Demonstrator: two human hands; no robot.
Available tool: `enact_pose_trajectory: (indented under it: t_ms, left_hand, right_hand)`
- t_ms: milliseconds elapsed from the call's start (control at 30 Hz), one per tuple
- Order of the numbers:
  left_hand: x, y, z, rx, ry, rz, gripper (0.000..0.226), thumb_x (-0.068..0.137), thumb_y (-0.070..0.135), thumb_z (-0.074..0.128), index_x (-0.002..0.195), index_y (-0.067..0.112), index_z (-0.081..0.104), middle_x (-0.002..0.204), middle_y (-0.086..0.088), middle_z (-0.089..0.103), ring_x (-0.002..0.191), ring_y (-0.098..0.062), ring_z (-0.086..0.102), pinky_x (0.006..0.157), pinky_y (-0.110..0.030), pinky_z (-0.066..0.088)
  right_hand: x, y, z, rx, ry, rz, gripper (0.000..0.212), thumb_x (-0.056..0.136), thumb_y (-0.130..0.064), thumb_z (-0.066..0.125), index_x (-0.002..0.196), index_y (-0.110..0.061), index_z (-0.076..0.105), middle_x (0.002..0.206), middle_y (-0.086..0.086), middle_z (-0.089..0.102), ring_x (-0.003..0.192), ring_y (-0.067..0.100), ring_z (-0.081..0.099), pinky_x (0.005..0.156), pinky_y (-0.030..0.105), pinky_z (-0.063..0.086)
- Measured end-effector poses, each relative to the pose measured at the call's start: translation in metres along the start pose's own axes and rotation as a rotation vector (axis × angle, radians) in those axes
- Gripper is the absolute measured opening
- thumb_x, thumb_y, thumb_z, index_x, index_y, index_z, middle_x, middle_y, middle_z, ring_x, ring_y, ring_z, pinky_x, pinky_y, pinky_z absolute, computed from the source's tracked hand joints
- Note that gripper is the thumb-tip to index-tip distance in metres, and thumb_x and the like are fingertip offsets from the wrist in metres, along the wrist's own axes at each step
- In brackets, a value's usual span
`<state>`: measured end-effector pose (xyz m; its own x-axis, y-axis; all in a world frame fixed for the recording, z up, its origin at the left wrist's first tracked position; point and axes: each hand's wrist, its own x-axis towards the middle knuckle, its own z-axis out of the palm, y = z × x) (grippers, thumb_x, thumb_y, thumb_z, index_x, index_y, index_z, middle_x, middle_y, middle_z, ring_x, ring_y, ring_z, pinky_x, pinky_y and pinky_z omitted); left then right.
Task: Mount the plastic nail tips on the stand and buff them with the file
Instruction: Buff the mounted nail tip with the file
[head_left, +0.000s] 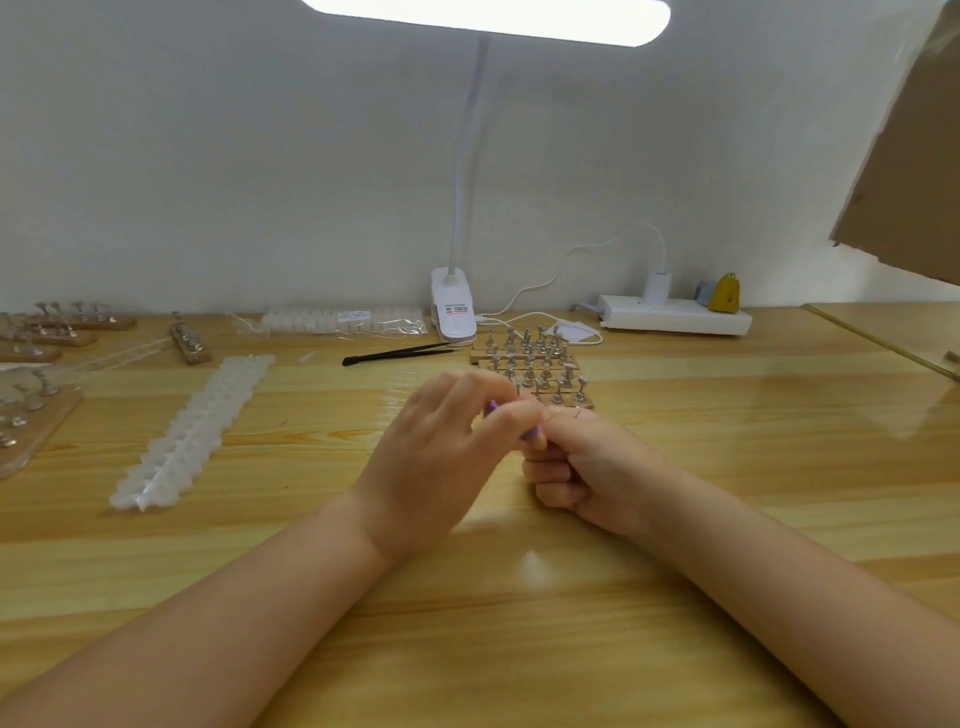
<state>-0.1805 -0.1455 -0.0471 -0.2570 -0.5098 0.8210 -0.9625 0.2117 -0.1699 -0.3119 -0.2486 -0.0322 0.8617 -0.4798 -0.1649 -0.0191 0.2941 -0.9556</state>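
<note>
Now your left hand (441, 457) and right hand (582, 467) meet mid-table, fingers curled around a small purple thing, probably the file (531, 434), though it's mostly hidden. Just behind them sits the stand (535, 364) of metal pegs, with bare table (753, 415) to your right and a strip of nail tips (192, 431) to your left.

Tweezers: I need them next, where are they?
The tweezers lie on the table's far middle, between the lamp clamp and the bagged nail tips.

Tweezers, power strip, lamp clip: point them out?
tweezers (397, 355), head view, mid-shaft
power strip (675, 317), head view, top face
lamp clip (453, 306), head view, label area
</note>
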Motion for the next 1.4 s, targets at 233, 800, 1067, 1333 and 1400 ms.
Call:
enact_pose_trajectory:
  t_ms: [233, 800, 1067, 1333, 1400]
  left_hand:
    - [0.004, 0.005, -0.002, -0.044, -0.014, -0.026, 0.021, 0.088, 0.012, 0.063, 0.106, 0.015, 0.052, 0.095, -0.009, 0.063, 0.081, -0.025, 0.059, 0.074, -0.039, 0.048]
    - [-0.007, -0.025, -0.003, -0.116, 0.069, -0.797, 0.016, 0.096, 0.022, 0.052, 0.109, 0.012, 0.053, 0.099, 0.002, 0.050, 0.084, -0.017, 0.054, 0.074, -0.039, 0.050]
    - [-0.006, -0.020, -0.003, -0.139, 0.047, -0.768, 0.014, 0.095, 0.020, 0.053, 0.107, 0.012, 0.054, 0.099, 0.001, 0.053, 0.083, -0.018, 0.054, 0.073, -0.039, 0.049]
    - [-0.003, -0.013, -0.003, -0.225, 0.024, -0.633, 0.015, 0.094, 0.015, 0.057, 0.108, 0.009, 0.056, 0.097, 0.000, 0.053, 0.082, -0.015, 0.053, 0.072, -0.032, 0.049]
    - [-0.002, -0.009, -0.003, -0.272, -0.002, -0.566, 0.017, 0.093, 0.012, 0.059, 0.109, 0.008, 0.057, 0.098, -0.001, 0.054, 0.083, -0.015, 0.054, 0.074, -0.029, 0.048]
  right_hand:
    - [0.000, 0.000, -0.001, 0.059, 0.071, 0.010, 0.030, 0.099, -0.026, 0.048, 0.073, -0.010, 0.047, 0.051, -0.006, 0.033, 0.042, 0.006, 0.024, 0.032, 0.015, 0.020]
    - [-0.015, 0.000, 0.002, -1.321, 0.018, -0.354, 0.041, 0.071, -0.064, 0.068, 0.097, -0.034, 0.070, 0.089, -0.016, 0.058, 0.078, 0.000, 0.055, 0.070, 0.023, 0.052]
    - [-0.014, -0.012, -0.010, -1.393, -0.128, -0.376, 0.018, 0.085, -0.031, 0.070, 0.102, -0.028, 0.075, 0.097, -0.016, 0.057, 0.083, 0.002, 0.053, 0.072, 0.011, 0.043]
    - [-0.006, -0.005, -0.015, -0.729, 0.160, -0.303, 0.007, 0.090, -0.021, 0.062, 0.090, -0.015, 0.066, 0.079, 0.000, 0.072, 0.064, 0.011, 0.066, 0.057, 0.018, 0.052]
    - [-0.005, -0.004, -0.017, -0.509, 0.192, -0.247, 0.010, 0.090, -0.016, 0.063, 0.094, -0.008, 0.067, 0.078, 0.002, 0.072, 0.065, 0.013, 0.066, 0.058, 0.021, 0.054]
